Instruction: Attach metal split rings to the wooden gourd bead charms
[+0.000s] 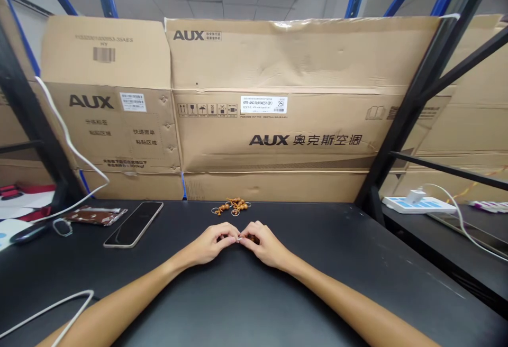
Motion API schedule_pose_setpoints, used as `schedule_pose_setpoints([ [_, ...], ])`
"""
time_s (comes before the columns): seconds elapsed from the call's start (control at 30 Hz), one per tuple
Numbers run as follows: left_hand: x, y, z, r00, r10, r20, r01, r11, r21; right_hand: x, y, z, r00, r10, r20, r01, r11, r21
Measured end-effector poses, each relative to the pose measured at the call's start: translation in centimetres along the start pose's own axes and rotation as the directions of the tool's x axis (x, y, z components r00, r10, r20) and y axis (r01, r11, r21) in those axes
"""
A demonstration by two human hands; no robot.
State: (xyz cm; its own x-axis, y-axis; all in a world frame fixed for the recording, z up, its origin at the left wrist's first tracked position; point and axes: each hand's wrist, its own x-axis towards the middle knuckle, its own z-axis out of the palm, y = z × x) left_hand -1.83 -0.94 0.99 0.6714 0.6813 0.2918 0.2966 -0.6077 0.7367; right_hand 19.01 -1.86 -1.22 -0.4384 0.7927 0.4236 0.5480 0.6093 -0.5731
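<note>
Tiny metal ring (239, 239) is held pinched between the closed left grip (210, 244) and right grip (265, 244), wooden beads (252, 239) tucked by the right, open black table (317, 273) all around.

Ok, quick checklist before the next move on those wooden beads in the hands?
1. Both hands in view: ok, left hand and right hand meet mid-table.
2. Grip on the wooden beads: cannot tell, fingers hide most of them.
3. Bead-and-ring bunch apart from the hands: ok, it lies further along the black table.
4. Smartphone away from the hands: ok, it lies flat to their left.
5. White cable off the left forearm: cannot tell, it runs close by.
</note>
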Motion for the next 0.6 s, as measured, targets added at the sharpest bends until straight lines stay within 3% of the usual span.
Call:
schedule_pose_setpoints([
  [0.33, -0.24, 0.28, 0.31, 0.999, 0.014, -0.028, -0.01, 0.987, 0.16, -0.28, -0.42, 0.02, 0.998, -0.066, -0.019, 0.064, 0.992, -0.113],
  [0.6, -0.21, 0.12, 0.2, 0.998, 0.005, -0.068, 0.006, 0.987, 0.163, -0.35, -0.32, 0.12, 0.998, -0.055, -0.034, 0.05, 0.989, -0.139],
])
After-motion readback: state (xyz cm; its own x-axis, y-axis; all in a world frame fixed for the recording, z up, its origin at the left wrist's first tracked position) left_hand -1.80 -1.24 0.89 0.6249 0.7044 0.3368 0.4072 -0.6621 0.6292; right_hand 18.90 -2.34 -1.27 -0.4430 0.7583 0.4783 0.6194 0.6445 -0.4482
